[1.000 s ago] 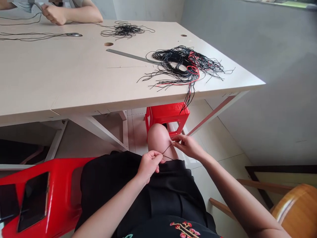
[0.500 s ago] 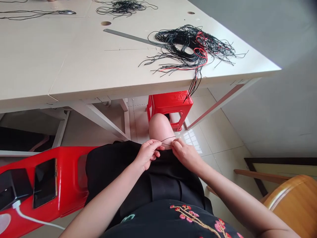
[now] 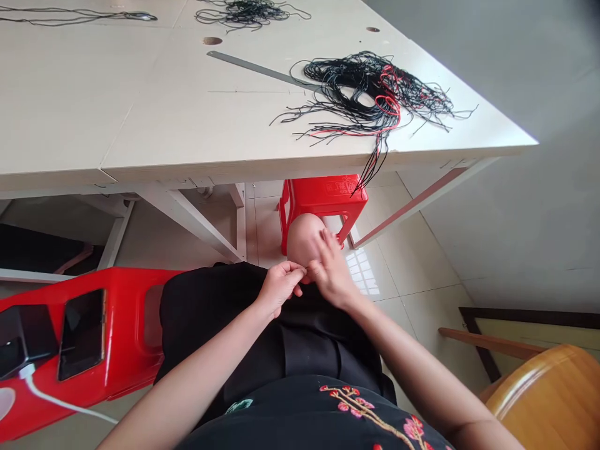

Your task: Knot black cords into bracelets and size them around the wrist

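Above my lap, my left hand (image 3: 283, 284) pinches a thin black cord between thumb and forefinger, with its other fingers curled. Most of that cord is hidden now. Close against the left fingertips is my right hand (image 3: 332, 270), its fingers stretched out and somewhat blurred, its thumb at the pinch point. Whether the right thumb touches the cord I cannot make out. Both hands are just in front of a bare knee (image 3: 302, 237). On the table ahead lies a large bundle of black cords (image 3: 344, 78) with a red cord (image 3: 388, 103) looped through it.
The pale table (image 3: 154, 131) spans the front, with a metal ruler (image 3: 262, 67) partly under the bundle and another heap of black cord (image 3: 253, 12) behind. A red stool (image 3: 323, 194) stands below. At left, a red seat (image 3: 126, 325) bears a phone (image 3: 83, 334). A wooden chair (image 3: 548, 394) is at right.
My right hand has let its pinch on the cord go, spread its fingers and moved left toward my left hand. The left hand keeps its pinch. The view has shifted slightly.
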A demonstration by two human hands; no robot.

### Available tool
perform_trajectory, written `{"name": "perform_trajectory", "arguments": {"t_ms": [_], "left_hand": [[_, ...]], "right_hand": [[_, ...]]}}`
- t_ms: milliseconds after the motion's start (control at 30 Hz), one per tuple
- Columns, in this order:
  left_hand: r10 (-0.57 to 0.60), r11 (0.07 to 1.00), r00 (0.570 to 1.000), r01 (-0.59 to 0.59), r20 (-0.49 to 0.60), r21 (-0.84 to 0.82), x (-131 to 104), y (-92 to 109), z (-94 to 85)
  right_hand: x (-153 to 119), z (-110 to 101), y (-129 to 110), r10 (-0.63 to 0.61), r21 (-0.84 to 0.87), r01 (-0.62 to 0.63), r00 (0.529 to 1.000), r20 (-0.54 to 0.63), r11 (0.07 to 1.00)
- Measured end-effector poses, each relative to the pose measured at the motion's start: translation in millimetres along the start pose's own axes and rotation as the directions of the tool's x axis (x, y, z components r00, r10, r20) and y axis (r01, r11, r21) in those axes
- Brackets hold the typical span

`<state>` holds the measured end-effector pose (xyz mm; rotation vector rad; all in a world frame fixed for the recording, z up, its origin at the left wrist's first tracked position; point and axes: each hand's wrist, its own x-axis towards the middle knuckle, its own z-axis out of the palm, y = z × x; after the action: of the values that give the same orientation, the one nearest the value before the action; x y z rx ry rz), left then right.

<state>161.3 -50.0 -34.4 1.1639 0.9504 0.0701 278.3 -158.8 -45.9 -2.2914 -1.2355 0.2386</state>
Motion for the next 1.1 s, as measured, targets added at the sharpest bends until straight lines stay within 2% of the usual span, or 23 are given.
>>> {"name": "perform_trajectory", "arguments": {"t_ms": [67, 133, 433, 667, 800, 967, 1100], "left_hand": [[-0.004, 1.0, 1.0, 0.004, 0.016, -0.001, 2, 2, -3.1], [-0.014, 1.0, 0.999, 0.015, 0.032, -0.014, 6, 5, -7.3], [-0.03, 0.996, 0.999, 0.033, 0.036, -0.087, 18, 21, -22.0], [-0.023, 0.993, 1.0, 0.023, 0.004, -0.113, 21, 29, -31.4], [-0.012, 0.994, 1.0, 0.009, -0.023, -0.108, 24, 33, -34.7], [-0.004, 0.997, 0.998, 0.0, -0.055, -0.082, 31, 38, -39.4], [-0.001, 0.997, 0.998, -0.004, -0.064, -0.072, 36, 41, -45.3]], "right_hand": [[3, 18, -15, 0.026, -0.035, -0.024, 0.999, 0.041, 0.999], [10, 25, -19, 0.061, -0.061, -0.057, 0.996, 0.059, 0.996], [55, 22, -17, 0.149, -0.023, -0.15, 0.988, -0.033, 0.988], [71, 25, -27, 0.119, -0.131, -0.125, 0.992, -0.052, 0.983], [86, 24, -32, 0.094, -0.106, -0.1, 0.994, -0.061, 0.989], [109, 26, -35, 0.078, -0.132, -0.079, 0.997, -0.013, 0.988], [116, 31, -36, 0.047, -0.151, -0.049, 0.999, -0.012, 0.987]]}}
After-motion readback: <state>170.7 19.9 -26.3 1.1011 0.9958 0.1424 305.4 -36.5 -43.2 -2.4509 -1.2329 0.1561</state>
